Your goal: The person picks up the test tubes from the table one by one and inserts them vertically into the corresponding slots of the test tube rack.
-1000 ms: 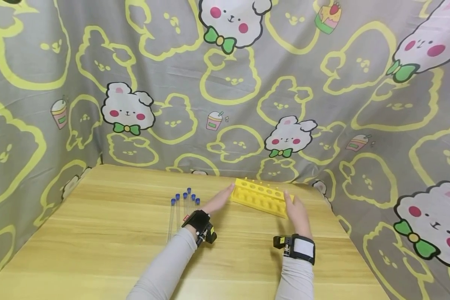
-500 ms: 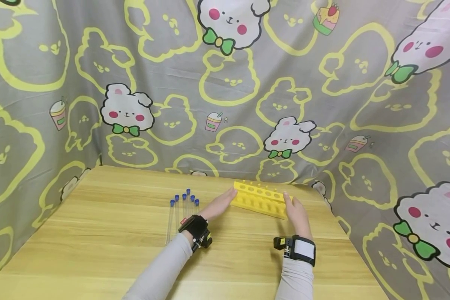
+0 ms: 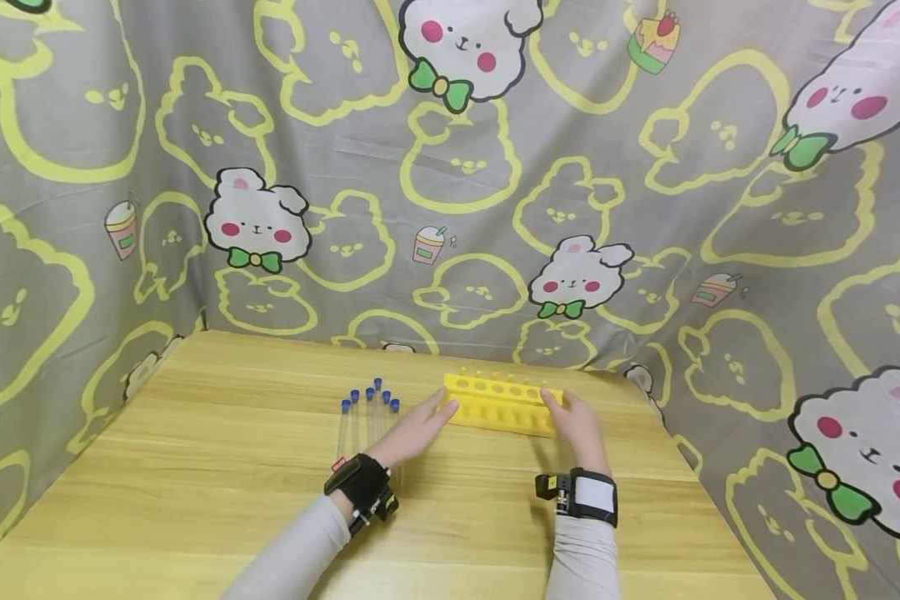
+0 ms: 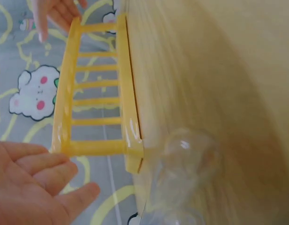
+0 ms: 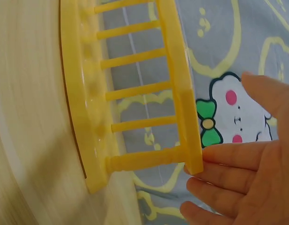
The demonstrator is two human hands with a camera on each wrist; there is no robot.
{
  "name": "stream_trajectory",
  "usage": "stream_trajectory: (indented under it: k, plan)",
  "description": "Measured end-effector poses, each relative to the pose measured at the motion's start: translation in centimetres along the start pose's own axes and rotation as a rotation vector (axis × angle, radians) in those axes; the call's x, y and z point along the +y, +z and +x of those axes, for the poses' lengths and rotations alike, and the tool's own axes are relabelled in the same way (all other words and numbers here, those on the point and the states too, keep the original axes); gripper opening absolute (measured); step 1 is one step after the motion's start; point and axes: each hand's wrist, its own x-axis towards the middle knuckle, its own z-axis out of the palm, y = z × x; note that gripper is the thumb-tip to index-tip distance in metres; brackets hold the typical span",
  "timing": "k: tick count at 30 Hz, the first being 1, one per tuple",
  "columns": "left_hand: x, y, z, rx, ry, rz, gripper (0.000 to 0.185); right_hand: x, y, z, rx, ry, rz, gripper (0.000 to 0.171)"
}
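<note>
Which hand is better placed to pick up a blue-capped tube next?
Probably the left hand: it is at the end of the yellow rack nearest the blue-capped tubes, while the right hand is at the opposite end, farther away.

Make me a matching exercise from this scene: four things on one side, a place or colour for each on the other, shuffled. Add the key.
1. rack
2. tube caps
3. curtain
4. left hand

A. blue
B. at the rack's left end
C. grey with cartoon prints
D. between the two hands

Pairs: 1-D, 2-A, 3-C, 4-B
</note>
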Motion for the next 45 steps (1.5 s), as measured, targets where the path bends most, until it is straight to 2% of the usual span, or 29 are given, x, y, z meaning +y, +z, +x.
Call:
stream_trajectory:
  k: [6, 14, 18, 24, 27, 31, 36, 40, 45]
  plan:
    - [-0.1, -0.4, -1.6, 0.094, -0.02, 0.047, 0.082, -0.9, 1.3, 0.2, 0.016, -0.056, 0.013, 0.083]
    - [-0.1, -0.8, -2.7, 0.21, -0.039, 0.11, 0.081, -1.6, 2.5, 0.4, 0.064, -0.098, 0.075, 0.075]
    - [0.2, -1.2, -3.0, 0.227, -0.05, 0.102, 0.076, -1.4, 2.9, 0.6, 0.085, -0.113, 0.079, 0.071]
    - [0.2, -2.2, -3.3, 0.209, -0.07, 0.059, 0.075, -1.4, 3.2, 0.7, 0.089, -0.117, 0.093, 0.069]
    - [0.3, -3.4, -3.3, 0.222, -0.071, 0.025, 0.074, -1.3, 3.2, 0.8, 0.087, -0.107, 0.113, 0.069]
    - [0.2, -5.9, -3.4, 0.279, -0.081, 0.027, 0.074, -1.2, 3.2, 0.9, 0.08, -0.096, 0.132, 0.069]
    - [-1.2, -9.4, -3.5, 0.355, -0.13, 0.079, 0.078, -1.1, 3.2, 1.0, 0.078, -0.091, 0.127, 0.069]
    - [-2.6, -11.1, -3.7, 0.392, -0.186, 0.144, 0.062, -1.0, 3.2, 1.1, 0.086, -0.096, 0.119, 0.069]
    - [-4.2, -12.0, -4.1, 0.361, -0.258, 0.211, 0.038, -0.8, 3.3, 1.2, 0.088, -0.098, 0.124, 0.069]
